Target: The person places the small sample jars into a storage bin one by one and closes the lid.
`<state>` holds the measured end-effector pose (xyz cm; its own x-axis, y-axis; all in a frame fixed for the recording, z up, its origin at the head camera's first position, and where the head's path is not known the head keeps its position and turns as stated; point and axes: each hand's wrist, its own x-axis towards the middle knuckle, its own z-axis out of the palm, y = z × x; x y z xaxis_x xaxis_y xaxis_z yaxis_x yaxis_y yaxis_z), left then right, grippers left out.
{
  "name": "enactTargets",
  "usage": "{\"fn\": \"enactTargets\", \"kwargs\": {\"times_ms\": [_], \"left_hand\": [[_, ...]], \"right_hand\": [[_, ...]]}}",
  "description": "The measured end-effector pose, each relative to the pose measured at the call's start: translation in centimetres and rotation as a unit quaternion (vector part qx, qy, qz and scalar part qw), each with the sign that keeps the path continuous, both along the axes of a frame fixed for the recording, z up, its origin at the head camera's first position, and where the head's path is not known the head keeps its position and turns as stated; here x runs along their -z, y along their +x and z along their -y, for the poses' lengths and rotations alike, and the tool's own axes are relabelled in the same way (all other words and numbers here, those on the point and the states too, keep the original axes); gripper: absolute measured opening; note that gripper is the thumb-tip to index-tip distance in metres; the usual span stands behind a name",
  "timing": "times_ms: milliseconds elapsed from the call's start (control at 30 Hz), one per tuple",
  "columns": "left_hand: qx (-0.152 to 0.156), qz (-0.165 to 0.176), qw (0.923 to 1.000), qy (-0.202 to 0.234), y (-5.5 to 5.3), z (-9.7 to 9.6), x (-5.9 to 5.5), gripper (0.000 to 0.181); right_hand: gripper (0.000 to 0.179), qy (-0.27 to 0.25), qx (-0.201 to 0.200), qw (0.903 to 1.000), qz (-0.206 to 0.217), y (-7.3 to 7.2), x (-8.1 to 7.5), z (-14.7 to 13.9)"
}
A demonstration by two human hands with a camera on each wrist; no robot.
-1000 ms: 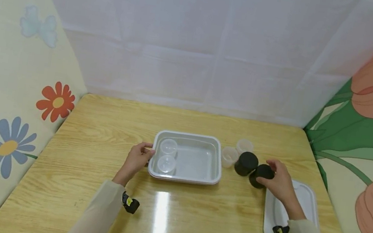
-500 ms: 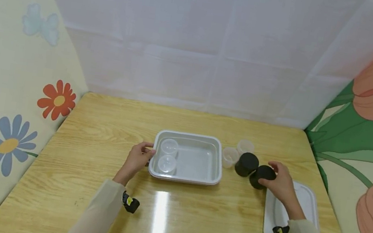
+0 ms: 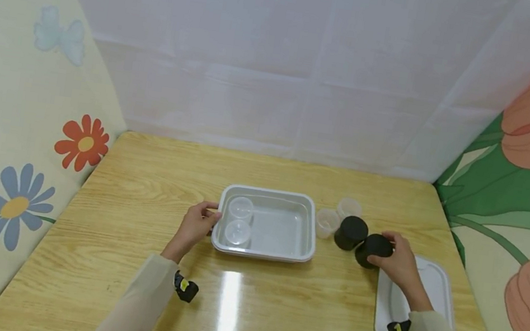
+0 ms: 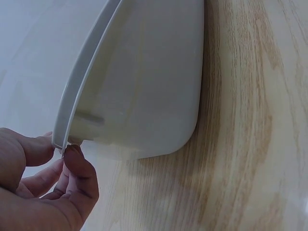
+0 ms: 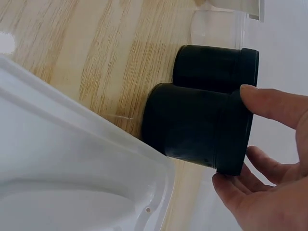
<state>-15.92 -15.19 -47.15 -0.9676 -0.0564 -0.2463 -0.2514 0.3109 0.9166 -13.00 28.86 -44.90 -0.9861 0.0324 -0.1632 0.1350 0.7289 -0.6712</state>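
Note:
A white rectangular container (image 3: 278, 229) stands mid-table, with two clear lidded cups (image 3: 237, 233) along its left side. My left hand (image 3: 192, 229) pinches its left rim between thumb and curled fingers; the left wrist view shows the rim (image 4: 72, 106) between them. On the right, my right hand (image 3: 399, 258) grips the lidded top of a black jar (image 3: 373, 251), thumb on one side and fingers on the other. In the right wrist view this jar (image 5: 192, 125) stands upright on the table. A second black jar (image 3: 351, 233) is right beside it.
Two clear cups (image 3: 327, 223) stand between the container and the black jars. A white lid (image 3: 432, 279) lies on the table (image 3: 294, 317) under my right forearm, its corner close to the gripped jar. A white cloth (image 3: 277, 77) hangs behind the table.
Both hands keep their places and grips. The view shifts very slightly; the container, jars and cups stay where they were.

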Motion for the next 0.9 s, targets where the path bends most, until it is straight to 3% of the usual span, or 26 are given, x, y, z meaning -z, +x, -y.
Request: {"fn": "enactTargets", "kwargs": {"times_ms": [900], "left_hand": [[0.002,0.0,1.0,0.0,-0.1,0.0,0.1,0.03]], "right_hand": [[0.081,-0.007,-0.001,0.9997,0.023,0.0,1.1,-0.1]]}}
